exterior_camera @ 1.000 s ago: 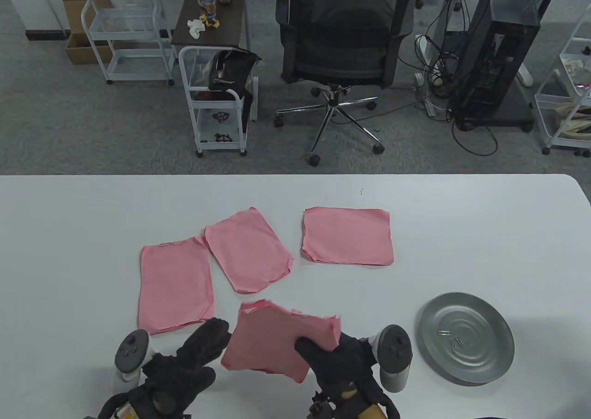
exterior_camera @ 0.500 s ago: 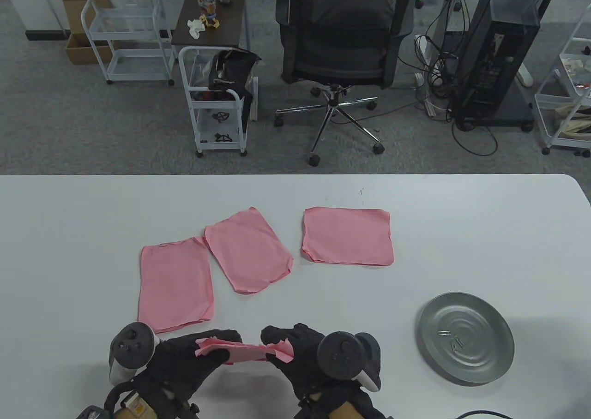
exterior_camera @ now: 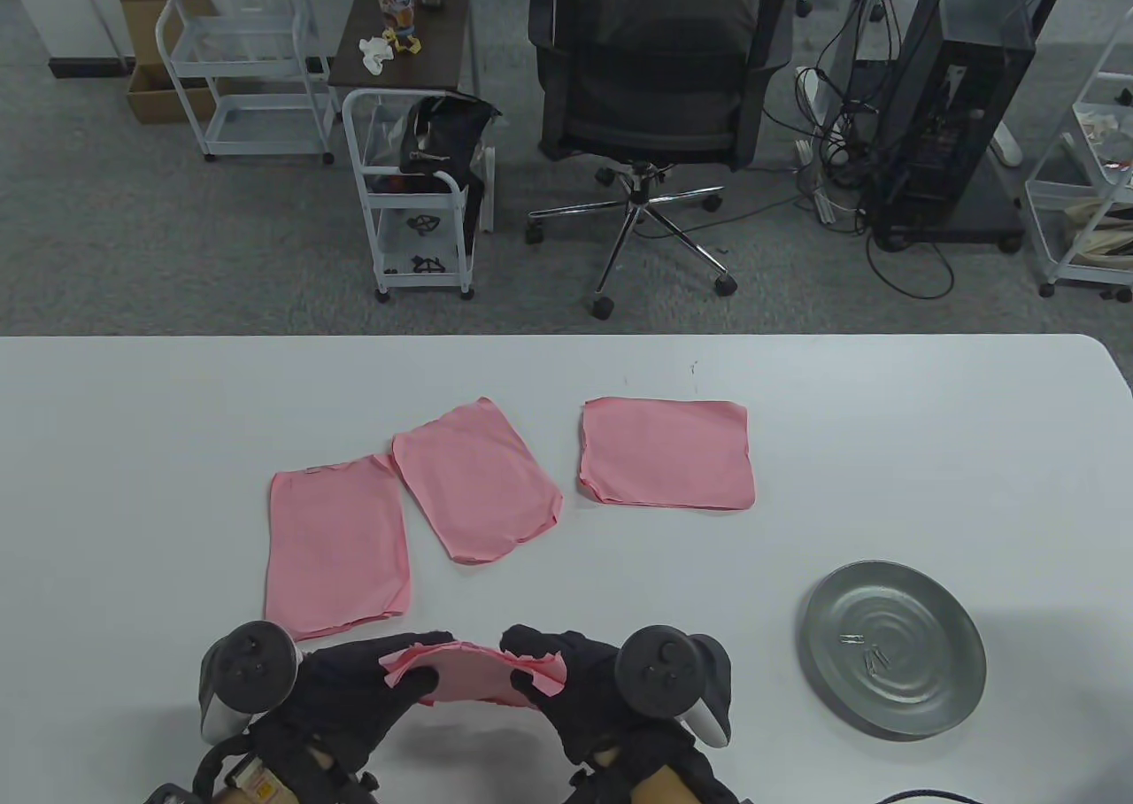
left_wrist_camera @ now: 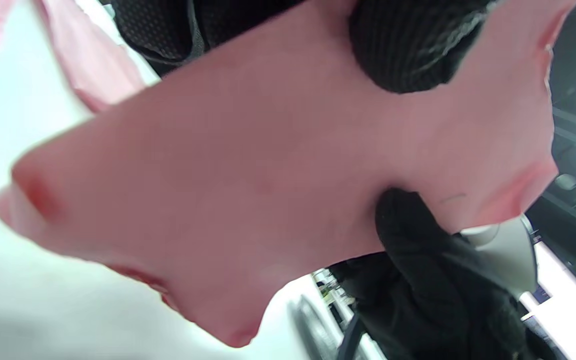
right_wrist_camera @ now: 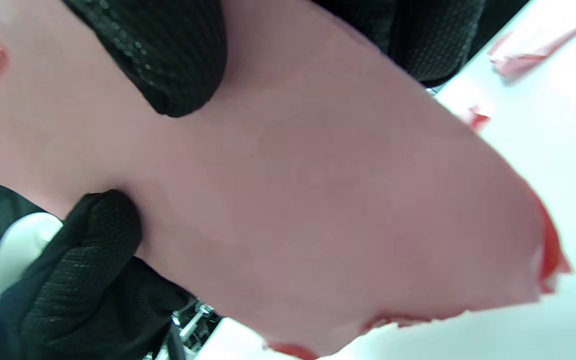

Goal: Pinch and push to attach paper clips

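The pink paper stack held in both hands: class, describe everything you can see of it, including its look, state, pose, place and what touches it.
The pink paper stack is a thin bundle of matte pink sheets with ragged, uneven edges. It is held near the table's front edge, seen almost edge-on from above and bowed slightly upward in the middle. The left hand pinches its left end and the right hand its right end. No paper clip is visible on it.

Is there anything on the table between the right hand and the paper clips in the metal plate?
No, only bare table lies between the right hand and the paper clips in the metal plate. That hand holds the pink paper stack together with the left hand.
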The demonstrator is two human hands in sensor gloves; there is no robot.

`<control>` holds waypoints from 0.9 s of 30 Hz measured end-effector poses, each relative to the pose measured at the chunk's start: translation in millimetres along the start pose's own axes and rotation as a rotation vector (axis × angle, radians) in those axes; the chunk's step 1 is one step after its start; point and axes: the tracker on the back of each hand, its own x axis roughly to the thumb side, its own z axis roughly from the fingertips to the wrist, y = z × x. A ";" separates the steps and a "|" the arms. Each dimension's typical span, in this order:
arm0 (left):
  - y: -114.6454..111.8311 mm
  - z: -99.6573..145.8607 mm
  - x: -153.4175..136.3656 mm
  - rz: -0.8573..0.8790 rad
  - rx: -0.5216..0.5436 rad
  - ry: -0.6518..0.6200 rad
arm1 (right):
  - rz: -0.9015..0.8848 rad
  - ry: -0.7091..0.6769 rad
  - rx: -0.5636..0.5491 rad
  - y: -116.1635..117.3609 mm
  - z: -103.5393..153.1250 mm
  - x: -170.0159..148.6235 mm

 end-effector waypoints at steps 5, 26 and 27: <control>1.2 3.4 -1.0 0.072 -0.002 0.002 | 0.020 -0.010 0.060 -2.2 0.1 4.8; 5.9 6.9 -5.0 0.367 -0.132 -0.035 | -0.259 0.033 0.232 10.8 -0.2 4.4; 5.5 6.7 -7.1 0.349 -0.132 -0.025 | -0.280 0.053 0.256 13.7 -1.2 1.7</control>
